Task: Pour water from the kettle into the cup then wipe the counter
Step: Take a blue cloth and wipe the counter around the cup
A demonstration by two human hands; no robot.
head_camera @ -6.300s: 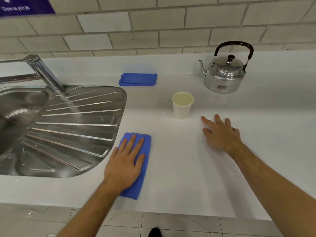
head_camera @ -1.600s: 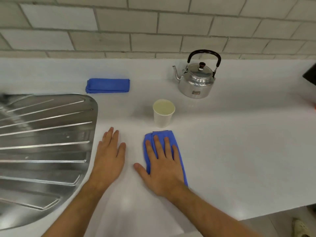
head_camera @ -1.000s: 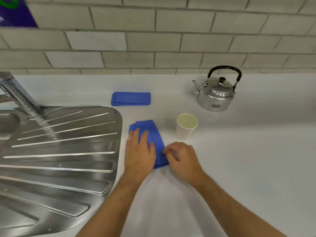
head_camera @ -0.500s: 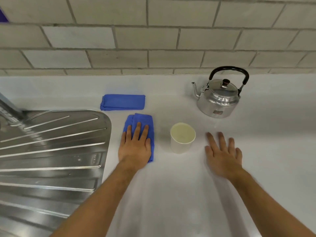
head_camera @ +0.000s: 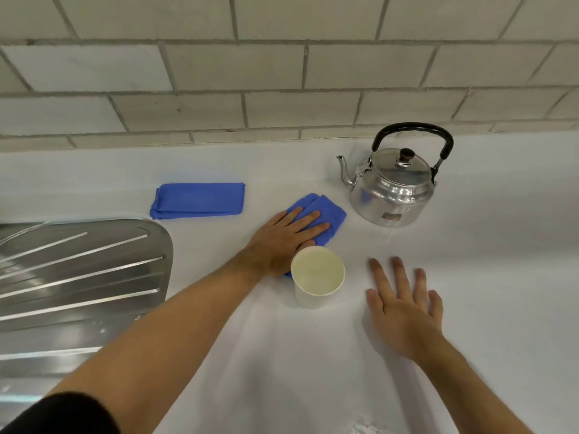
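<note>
Cloth (head_camera: pixel 326 211) is lying flat under the left hand (head_camera: pixel 282 242), fingers extended and slightly apart, its long axis running toward 1 o'clock, at 12 o'clock of the cup (head_camera: pixel 317 281). Kettle (head_camera: pixel 393 189) is standing upright at 1 o'clock, spout pointing to 9. Right hand (head_camera: pixel 404 308) is resting on the counter (head_camera: pixel 501 261), fingers spread.

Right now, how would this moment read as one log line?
step: wiping | left hand: flat on cloth | right hand: flat on counter | cup: upright
</note>
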